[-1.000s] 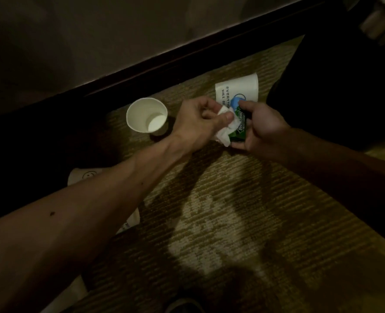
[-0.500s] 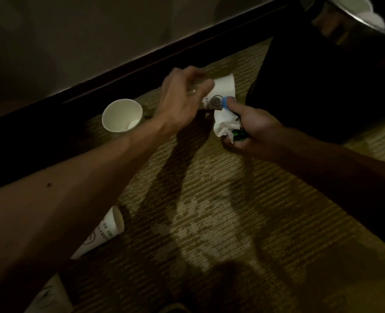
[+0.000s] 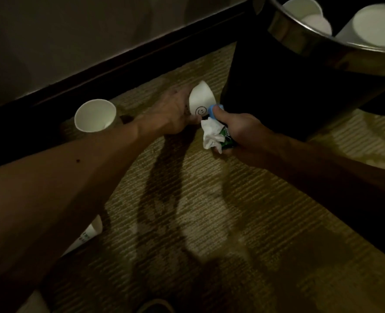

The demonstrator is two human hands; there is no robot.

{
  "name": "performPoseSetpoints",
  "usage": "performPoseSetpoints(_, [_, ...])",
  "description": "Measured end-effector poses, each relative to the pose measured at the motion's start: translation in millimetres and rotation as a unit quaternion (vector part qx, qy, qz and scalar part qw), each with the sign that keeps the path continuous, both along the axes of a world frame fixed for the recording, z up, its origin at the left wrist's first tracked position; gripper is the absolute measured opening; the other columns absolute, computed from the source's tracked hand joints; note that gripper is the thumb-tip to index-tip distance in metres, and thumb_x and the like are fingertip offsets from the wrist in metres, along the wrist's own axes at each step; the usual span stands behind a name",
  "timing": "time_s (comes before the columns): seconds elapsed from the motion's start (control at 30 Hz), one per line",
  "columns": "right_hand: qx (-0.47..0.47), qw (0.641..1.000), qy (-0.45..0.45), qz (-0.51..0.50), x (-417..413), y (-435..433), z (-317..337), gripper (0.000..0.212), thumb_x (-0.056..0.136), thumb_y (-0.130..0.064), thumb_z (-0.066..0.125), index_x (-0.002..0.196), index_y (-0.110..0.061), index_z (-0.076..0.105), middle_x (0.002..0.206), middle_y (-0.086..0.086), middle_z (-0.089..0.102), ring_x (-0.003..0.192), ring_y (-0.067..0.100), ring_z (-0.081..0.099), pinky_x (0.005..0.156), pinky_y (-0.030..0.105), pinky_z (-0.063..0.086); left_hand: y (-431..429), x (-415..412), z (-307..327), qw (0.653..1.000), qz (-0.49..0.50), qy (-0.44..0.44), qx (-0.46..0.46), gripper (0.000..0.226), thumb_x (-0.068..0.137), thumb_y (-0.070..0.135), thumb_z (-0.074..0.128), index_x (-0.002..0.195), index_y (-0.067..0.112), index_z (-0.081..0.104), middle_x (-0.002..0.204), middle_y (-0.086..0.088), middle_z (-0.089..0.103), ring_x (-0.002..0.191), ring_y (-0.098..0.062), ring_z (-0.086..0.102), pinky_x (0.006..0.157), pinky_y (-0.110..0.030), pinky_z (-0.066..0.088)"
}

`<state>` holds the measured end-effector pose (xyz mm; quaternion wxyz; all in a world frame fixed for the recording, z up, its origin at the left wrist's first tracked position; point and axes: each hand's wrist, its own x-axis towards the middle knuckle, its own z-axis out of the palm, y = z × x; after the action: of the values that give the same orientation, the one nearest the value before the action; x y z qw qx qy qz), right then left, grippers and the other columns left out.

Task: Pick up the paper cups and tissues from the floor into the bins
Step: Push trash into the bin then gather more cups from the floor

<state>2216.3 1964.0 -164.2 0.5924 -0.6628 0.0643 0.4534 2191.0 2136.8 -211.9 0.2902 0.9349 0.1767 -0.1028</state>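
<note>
Litter held beside the black bin [image 3: 277,91]
At the shiny-rimmed bin's foot, our left hand [image 3: 171,114] grips a smooth white paper cup [image 3: 201,100]; our right hand [image 3: 239,129], just beside it, clutches a crumpled tissue [image 3: 212,134] and a green-labelled container [image 3: 228,139].

Light: dim, warm.
Shadows: long, cast over the carpet [image 3: 266,199].
Glare: seen on the bin rim [image 3: 300,41].
Focus: slightly soft.

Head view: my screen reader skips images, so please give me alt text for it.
The left hand grips a smiley-face paper cup while the right hand holds a crumpled tissue and a green packet, beside a black bin. A second paper cup sits near the baseboard.
</note>
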Motion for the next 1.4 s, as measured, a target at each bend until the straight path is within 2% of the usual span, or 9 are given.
performPoseSetpoints(0.1, [-0.022,1.0,0.001,0.014,-1,-8,6,0.039,0.098,-0.036,0.054,0.124,-0.007,0.059,0.117,0.01,0.068,0.09,0.02,0.068,0.062,0.029,0.054,-15,-13,6,0.999,-0.01,0.019,-0.024,0.045,0.084,0.046,0.071,0.12,0.029,0.049,0.102,0.007,0.054,0.094,-0.016,0.052,0.06,-0.021,0.035])
performPoseSetpoints(0.3, [0.026,0.998,0.007,0.052,-6,-19,33,0.035,0.096,-0.035,0.058,0.118,-0.008,0.063,0.112,0.01,0.071,0.098,0.024,0.07,0.085,0.042,0.057,-27,-55,51,0.993,0.084,-0.034,-0.074,0.063,0.08,0.058,0.068,0.126,0.025,0.039,0.089,0.013,0.06,0.07,-0.004,0.062,0.053,-0.021,0.042])
performPoseSetpoints(0.47, [0.048,0.993,-0.035,0.098,-7,-47,56,0.032,0.097,-0.037,0.056,0.107,-0.008,0.067,0.092,0.007,0.071,0.08,0.017,0.068,0.071,0.032,0.053,-30,-62,119,0.936,0.255,-0.212,-0.121,0.043,0.083,0.055,0.069,0.11,0.034,0.043,0.095,0.019,0.056,0.077,0.0,0.064,0.054,-0.019,0.05])
performPoseSetpoints(0.63, [0.091,0.986,-0.091,0.11,-3,-71,87,0.031,0.098,-0.034,0.054,0.1,-0.006,0.069,0.082,0.008,0.071,0.068,0.016,0.068,0.056,0.025,0.051,-76,-27,189,0.917,0.157,-0.358,-0.082,0.04,0.084,0.047,0.07,0.113,0.031,0.048,0.1,0.018,0.058,0.085,0.012,0.061,0.062,-0.01,0.051])
performPoseSetpoints(0.9, [0.086,0.979,-0.143,0.118,6,-131,113,0.033,0.097,-0.039,0.055,0.094,-0.011,0.071,0.082,0.006,0.075,0.072,0.012,0.07,0.063,0.026,0.054,-134,50,201,0.98,0.011,-0.179,0.089,0.046,0.096,0.043,0.055,0.138,0.029,0.041,0.122,-0.008,0.039,0.111,-0.034,0.054,0.1,-0.041,0.044])
performPoseSetpoints(1.1, [0.059,0.969,-0.207,0.124,23,-178,135,0.036,0.095,-0.04,0.055,0.1,-0.009,0.073,0.098,0.01,0.075,0.096,0.025,0.071,0.09,0.04,0.053,-140,74,197,0.975,-0.02,-0.068,0.209,0.05,0.099,0.054,0.039,0.146,0.037,0.034,0.145,-0.014,0.041,0.132,-0.04,0.036,0.105,-0.054,0.029])
performPoseSetpoints(1.2, [0.075,0.957,-0.263,0.094,46,-191,155,0.032,0.094,-0.037,0.056,0.094,-0.01,0.073,0.093,0.006,0.076,0.087,0.018,0.071,0.085,0.034,0.053,-146,73,204,0.966,-0.042,-0.15,0.206,0.045,0.1,0.051,0.037,0.143,0.036,0.043,0.14,-0.011,0.047,0.13,-0.034,0.035,0.103,-0.05,0.029])
performPoseSetpoints(1.3, [0.076,0.942,-0.327,0.02,77,-189,178,0.034,0.098,-0.035,0.054,0.099,-0.006,0.071,0.094,0.01,0.075,0.082,0.018,0.07,0.08,0.035,0.056,-165,70,218,0.951,-0.067,-0.299,0.046,0.038,0.101,0.049,0.039,0.13,0.032,0.056,0.116,0.002,0.063,0.107,-0.013,0.057,0.09,-0.033,0.046])
performPoseSetpoints(1.4, [-0.004,0.902,-0.431,0.003,105,-176,191,0.041,0.102,-0.038,0.046,0.103,-0.006,0.07,0.1,0.015,0.073,0.091,0.025,0.071,0.088,0.046,0.055,-186,72,230,0.942,-0.076,-0.246,-0.217,0.038,0.099,0.049,0.049,0.133,0.032,0.053,0.1,0.001,0.068,0.074,-0.008,0.07,0.057,-0.021,0.053])
